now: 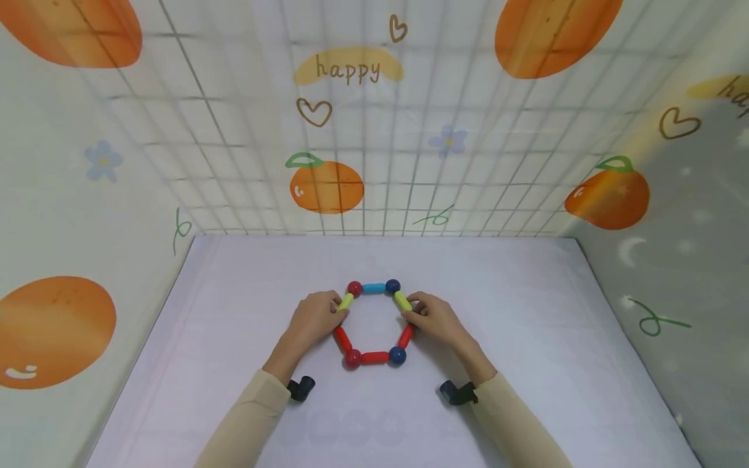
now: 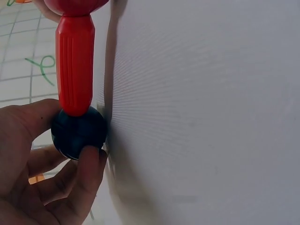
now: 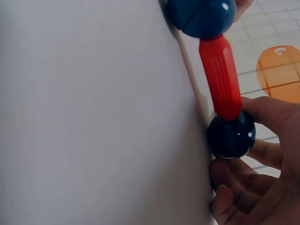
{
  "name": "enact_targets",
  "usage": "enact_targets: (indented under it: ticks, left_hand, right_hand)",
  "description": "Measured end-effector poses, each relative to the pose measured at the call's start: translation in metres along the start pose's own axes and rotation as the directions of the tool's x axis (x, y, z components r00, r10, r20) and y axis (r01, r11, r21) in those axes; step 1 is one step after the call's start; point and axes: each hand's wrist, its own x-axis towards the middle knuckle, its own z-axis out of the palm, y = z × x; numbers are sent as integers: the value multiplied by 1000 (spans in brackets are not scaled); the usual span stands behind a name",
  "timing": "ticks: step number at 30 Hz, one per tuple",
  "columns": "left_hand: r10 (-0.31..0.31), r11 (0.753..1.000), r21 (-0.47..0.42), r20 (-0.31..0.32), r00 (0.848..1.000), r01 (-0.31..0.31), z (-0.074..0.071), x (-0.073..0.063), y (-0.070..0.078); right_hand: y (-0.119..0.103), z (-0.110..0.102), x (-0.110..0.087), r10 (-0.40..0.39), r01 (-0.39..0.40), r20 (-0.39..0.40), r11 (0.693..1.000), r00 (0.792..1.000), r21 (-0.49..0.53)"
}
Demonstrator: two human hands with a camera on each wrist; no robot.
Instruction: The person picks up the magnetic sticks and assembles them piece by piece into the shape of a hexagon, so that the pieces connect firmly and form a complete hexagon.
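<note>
A six-sided ring of toy rods and balls lies on the table. Its far side is a light blue rod [image 1: 374, 288] between a red ball [image 1: 354, 288] and a blue ball [image 1: 393, 286]. Yellow-green rods [image 1: 402, 300] form the two upper slants. Red rods [image 1: 375, 357] make the near side and lower slants, joining a red ball [image 1: 352, 359] and a blue ball [image 1: 397, 355]. My left hand [image 1: 316, 317] pinches the dark blue ball [image 2: 78, 133] at the left corner. At the right corner, my right hand [image 1: 435, 318] holds another dark blue ball [image 3: 231, 134], mostly hidden in the head view.
The white tabletop [image 1: 503, 279] extends around the ring. Behind it hangs a sheet [image 1: 398, 162] printed with grid lines and oranges, and printed sheets also flank both sides. Black wrist-worn devices [image 1: 459, 392] sit below both hands, near the beige sleeves [image 1: 521, 422].
</note>
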Motion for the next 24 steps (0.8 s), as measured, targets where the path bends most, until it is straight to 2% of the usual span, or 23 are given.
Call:
enact_targets:
  ticks: [11, 17, 24]
  left_hand:
    - [-27, 999, -28, -2, 1000, 27, 0, 2, 2]
    - [-24, 999, -28, -32, 999, 23, 5, 3, -1]
    - [-24, 998, -50, -45, 999, 22, 8, 4, 1]
  right_hand:
    - [-1, 2, 3, 33, -33, -7, 999, 999, 6]
    - [-2, 4, 4, 62, -62, -20, 998, 998, 6]
    - [-2, 5, 3, 60, -60, -36, 998, 998, -13]
